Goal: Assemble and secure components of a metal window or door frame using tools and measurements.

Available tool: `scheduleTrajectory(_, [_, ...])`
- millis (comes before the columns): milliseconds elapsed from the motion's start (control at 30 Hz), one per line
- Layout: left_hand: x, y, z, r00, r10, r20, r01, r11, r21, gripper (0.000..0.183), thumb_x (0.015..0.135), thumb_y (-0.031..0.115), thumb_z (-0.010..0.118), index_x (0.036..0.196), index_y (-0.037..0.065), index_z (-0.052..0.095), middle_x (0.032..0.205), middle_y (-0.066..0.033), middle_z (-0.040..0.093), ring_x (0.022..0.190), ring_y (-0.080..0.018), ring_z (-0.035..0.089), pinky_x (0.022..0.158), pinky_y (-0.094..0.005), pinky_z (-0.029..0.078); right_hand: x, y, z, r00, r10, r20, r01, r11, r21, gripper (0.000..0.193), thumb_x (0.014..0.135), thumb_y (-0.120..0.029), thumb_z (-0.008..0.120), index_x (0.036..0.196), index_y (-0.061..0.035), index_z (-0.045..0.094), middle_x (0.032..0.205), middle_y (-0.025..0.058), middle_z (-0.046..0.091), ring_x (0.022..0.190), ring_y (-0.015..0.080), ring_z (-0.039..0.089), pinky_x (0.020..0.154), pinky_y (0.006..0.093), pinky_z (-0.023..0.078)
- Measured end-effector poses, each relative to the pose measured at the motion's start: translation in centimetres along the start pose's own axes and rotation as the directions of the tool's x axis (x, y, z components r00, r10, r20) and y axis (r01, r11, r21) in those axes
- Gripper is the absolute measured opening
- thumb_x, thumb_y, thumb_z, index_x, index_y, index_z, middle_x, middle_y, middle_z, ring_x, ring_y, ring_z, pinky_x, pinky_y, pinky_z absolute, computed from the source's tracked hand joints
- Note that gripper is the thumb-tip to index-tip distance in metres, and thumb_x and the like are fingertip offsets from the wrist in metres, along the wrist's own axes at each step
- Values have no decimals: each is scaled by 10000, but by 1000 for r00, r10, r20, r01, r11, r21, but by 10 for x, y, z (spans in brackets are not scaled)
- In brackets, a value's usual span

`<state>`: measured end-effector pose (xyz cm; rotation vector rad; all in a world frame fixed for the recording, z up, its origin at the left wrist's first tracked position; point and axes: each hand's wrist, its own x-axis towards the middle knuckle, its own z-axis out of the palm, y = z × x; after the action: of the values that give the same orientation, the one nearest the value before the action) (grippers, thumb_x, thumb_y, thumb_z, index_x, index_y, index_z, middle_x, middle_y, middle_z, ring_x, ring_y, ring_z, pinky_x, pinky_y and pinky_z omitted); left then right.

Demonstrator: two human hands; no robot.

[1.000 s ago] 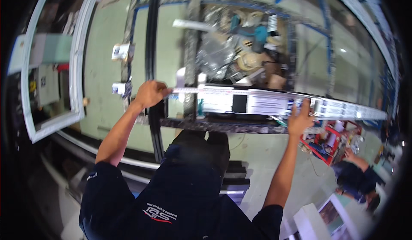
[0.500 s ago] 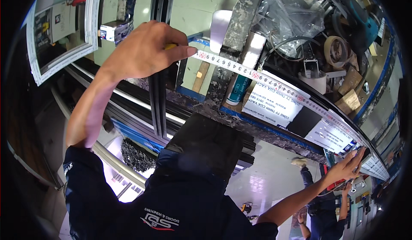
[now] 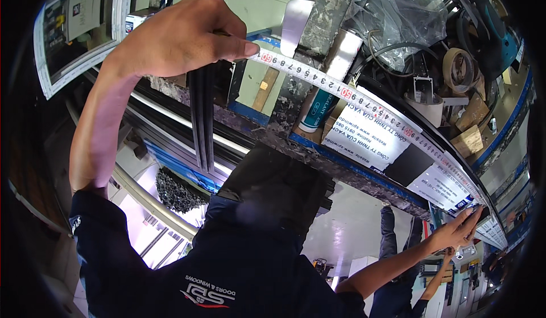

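My left hand (image 3: pixel 185 36) is closed round a tape measure, its case mostly hidden in the palm. The thumb presses on the white blade (image 3: pixel 301 70), which runs out to the right. Along the blade lies a long dark profile (image 3: pixel 438 130) with printed white film on it. Far to the right, my right hand (image 3: pixel 454 231) has its fingertips closed at the far end of the blade, against the profile. How it grips there is small and partly hidden.
Below the blade a sealant tube (image 3: pixel 314 113) lies on the blue-edged bench frame. Beyond are clear plastic wrap (image 3: pixel 392 22), a tape roll (image 3: pixel 460 70), wood blocks (image 3: pixel 468 141) and a teal power tool (image 3: pixel 500 28). A white window frame (image 3: pixel 48 85) stands left. Another person's legs (image 3: pixel 392 272) show lower right.
My left hand has shifted up and to the left in the picture with the tape, and the whole view has shifted a little. My right hand stays at the far end of the profile.
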<state>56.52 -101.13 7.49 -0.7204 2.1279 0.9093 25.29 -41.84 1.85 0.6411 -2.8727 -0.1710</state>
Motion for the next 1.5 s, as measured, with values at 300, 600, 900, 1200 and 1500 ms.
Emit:
scheduleTrajectory(300, [6, 0, -3, 994, -98, 49, 98, 995, -8, 389, 1049, 385, 754, 978, 17, 856, 643, 2, 617, 557, -96, 532, 522, -328, 371, 2, -11, -5, 999, -50, 21, 50, 998, -31, 518, 1177, -491, 479, 1575, -202, 643, 1595, 19, 650, 1396, 296, 568, 1241, 449, 338])
scheduleTrajectory(600, [8, 0, -4, 996, -82, 39, 83, 996, -23, 376, 1056, 370, 749, 975, 19, 857, 640, 5, 616, 562, -91, 532, 524, -316, 372, -3, 0, 0, 998, -70, -5, 70, 998, 2, 545, 1160, -564, 470, 1573, -257, 649, 1585, -23, 660, 1398, 243, 577, 1225, 425, 337])
scheduleTrajectory(900, [8, 3, -8, 988, -118, 99, 117, 993, 12, 411, 1059, 391, 741, 922, 17, 843, 632, -4, 621, 565, -97, 545, 523, -321, 388, -2, -6, 3, 998, -58, -14, 57, 997, -51, 511, 1174, -518, 453, 1568, -263, 655, 1573, -11, 670, 1387, 286, 591, 1227, 441, 354])
scheduleTrajectory(1200, [-1, -17, 9, 951, -305, 45, 301, 887, -349, 325, 944, 249, 898, 1014, 10, 689, 845, -55, 683, 741, -134, 642, 675, -323, 501, -37, 54, 12, 981, -175, 82, 186, 971, -152, 548, 1196, -359, 424, 1679, -100, 439, 1747, 120, 441, 1500, 383, 521, 1209, 567, 397])
scheduleTrajectory(1500, [-47, -38, 48, 994, -112, -8, 102, 929, -356, 177, 1032, 113, 755, 956, -14, 658, 791, -40, 599, 700, -116, 527, 640, -308, 396, -75, -47, -32, 999, 52, 13, -53, 992, 112, 514, 1160, -266, 368, 1536, -57, 650, 1594, 104, 644, 1521, 410, 446, 1276, 525, 216])
